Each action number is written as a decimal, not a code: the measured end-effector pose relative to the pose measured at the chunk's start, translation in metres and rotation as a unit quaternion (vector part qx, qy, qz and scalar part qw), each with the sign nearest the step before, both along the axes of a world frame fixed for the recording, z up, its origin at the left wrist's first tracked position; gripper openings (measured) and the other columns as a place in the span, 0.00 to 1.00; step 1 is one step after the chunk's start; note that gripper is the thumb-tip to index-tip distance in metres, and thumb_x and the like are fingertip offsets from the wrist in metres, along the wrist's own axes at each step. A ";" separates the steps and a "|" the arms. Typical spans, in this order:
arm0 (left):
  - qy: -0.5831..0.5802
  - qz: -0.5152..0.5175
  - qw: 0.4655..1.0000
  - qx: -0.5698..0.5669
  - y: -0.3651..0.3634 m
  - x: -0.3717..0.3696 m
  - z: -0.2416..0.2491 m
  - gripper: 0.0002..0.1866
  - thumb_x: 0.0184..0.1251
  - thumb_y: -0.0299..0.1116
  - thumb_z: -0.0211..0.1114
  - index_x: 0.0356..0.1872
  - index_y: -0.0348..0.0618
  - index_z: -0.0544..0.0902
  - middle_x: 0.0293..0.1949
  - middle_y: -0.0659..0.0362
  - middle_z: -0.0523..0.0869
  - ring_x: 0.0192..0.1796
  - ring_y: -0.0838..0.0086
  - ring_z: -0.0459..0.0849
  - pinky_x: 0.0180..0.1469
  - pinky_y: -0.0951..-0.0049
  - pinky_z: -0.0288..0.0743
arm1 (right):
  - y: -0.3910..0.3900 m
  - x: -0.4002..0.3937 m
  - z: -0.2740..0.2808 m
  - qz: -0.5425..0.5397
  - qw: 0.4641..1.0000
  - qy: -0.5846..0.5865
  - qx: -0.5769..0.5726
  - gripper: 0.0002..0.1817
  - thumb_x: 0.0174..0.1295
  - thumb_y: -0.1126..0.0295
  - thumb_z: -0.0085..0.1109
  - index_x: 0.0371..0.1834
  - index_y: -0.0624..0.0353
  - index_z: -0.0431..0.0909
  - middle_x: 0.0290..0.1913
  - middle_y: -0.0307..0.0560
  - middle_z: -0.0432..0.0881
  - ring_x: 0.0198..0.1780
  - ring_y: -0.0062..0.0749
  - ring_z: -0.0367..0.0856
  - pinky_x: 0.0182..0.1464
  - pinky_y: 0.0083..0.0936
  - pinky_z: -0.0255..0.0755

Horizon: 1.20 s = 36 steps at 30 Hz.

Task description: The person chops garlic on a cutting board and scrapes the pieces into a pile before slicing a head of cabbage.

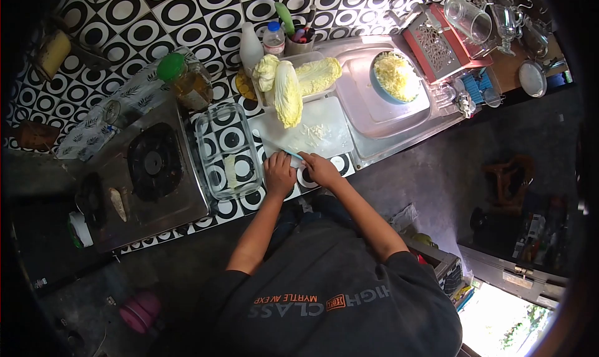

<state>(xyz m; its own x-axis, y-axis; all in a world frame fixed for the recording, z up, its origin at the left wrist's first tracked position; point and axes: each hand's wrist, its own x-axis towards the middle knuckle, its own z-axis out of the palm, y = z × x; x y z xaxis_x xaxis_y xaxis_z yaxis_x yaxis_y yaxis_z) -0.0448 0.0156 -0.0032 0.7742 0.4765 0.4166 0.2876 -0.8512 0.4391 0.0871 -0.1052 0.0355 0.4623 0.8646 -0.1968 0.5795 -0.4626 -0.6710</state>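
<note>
My right hand (319, 170) is closed around a knife (292, 154) with a blue part showing, over the near edge of a white cutting board (334, 146). Just left of it, my left hand (280, 173) rests with its fingers curled down at the board's edge. A pale piece shows between the hands; what my left fingers hold is mostly hidden. Thin whitish strips (314, 133) lie on the board. Behind them, a napa cabbage (287, 95) leans out of a plastic container (310, 59) with more cabbage.
Left of the board stands a glass dish (201, 151) with a pale leaf piece inside. Further left is a gas stove (181, 198). To the right, a bowl (376, 86) of shredded pale food sits in the sink (359, 123). Bottles (251, 48) stand behind.
</note>
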 end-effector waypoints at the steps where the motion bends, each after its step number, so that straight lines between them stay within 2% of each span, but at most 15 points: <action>1: 0.002 0.003 1.000 0.000 -0.001 0.000 0.000 0.18 0.54 0.28 0.62 0.48 0.35 0.84 0.53 0.49 0.83 0.58 0.54 0.79 0.61 0.52 0.69 | -0.005 0.002 -0.001 0.004 1.000 -0.006 -0.002 0.18 0.75 0.63 0.52 0.65 0.48 0.75 0.44 0.59 0.82 0.45 0.61 0.83 0.47 0.50 0.76; 7: 0.014 0.011 1.000 0.002 -0.003 0.001 -0.001 0.20 0.54 0.27 0.63 0.51 0.36 0.85 0.55 0.49 0.83 0.59 0.56 0.79 0.63 0.53 0.69 | -0.033 0.018 0.011 0.000 0.999 -0.023 -0.022 0.20 0.76 0.60 0.51 0.68 0.46 0.74 0.44 0.57 0.81 0.45 0.59 0.84 0.46 0.50 0.77; 8: 0.015 0.012 1.000 0.001 -0.002 0.000 -0.001 0.21 0.54 0.27 0.63 0.51 0.36 0.85 0.55 0.49 0.83 0.60 0.56 0.79 0.63 0.53 0.69 | -0.036 0.019 0.022 0.001 0.999 -0.016 -0.045 0.21 0.76 0.61 0.51 0.71 0.49 0.74 0.45 0.59 0.81 0.47 0.58 0.83 0.48 0.46 0.76; 14: 0.022 0.003 1.000 -0.006 -0.003 -0.001 0.002 0.22 0.54 0.25 0.63 0.53 0.35 0.84 0.56 0.49 0.83 0.60 0.55 0.80 0.63 0.54 0.70 | -0.051 0.024 0.019 0.030 0.999 -0.020 -0.017 0.21 0.77 0.61 0.50 0.70 0.51 0.72 0.46 0.58 0.81 0.46 0.59 0.83 0.47 0.49 0.77; 19: 0.028 -0.006 1.000 0.002 -0.008 -0.005 0.010 0.23 0.53 0.25 0.64 0.54 0.33 0.83 0.57 0.47 0.83 0.62 0.54 0.79 0.63 0.54 0.71 | -0.056 0.018 0.021 0.039 0.999 0.023 0.007 0.21 0.77 0.63 0.50 0.70 0.55 0.72 0.48 0.61 0.80 0.47 0.61 0.83 0.49 0.50 0.77; 36: 0.055 0.033 0.998 0.010 -0.020 0.002 0.019 0.19 0.55 0.27 0.63 0.50 0.34 0.82 0.51 0.48 0.82 0.61 0.53 0.79 0.62 0.53 0.73 | -0.064 0.016 0.014 0.071 0.995 0.059 0.020 0.22 0.77 0.65 0.48 0.72 0.57 0.69 0.49 0.65 0.80 0.50 0.64 0.81 0.51 0.51 0.76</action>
<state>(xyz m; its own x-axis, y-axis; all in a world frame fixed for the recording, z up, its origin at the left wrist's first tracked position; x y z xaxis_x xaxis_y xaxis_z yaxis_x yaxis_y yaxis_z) -0.0427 -0.0044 0.0156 0.7832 0.5205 0.3402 0.3894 -0.8371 0.3842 0.1033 -0.1692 0.0498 0.3102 0.9281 -0.2061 0.5528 -0.3524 -0.7551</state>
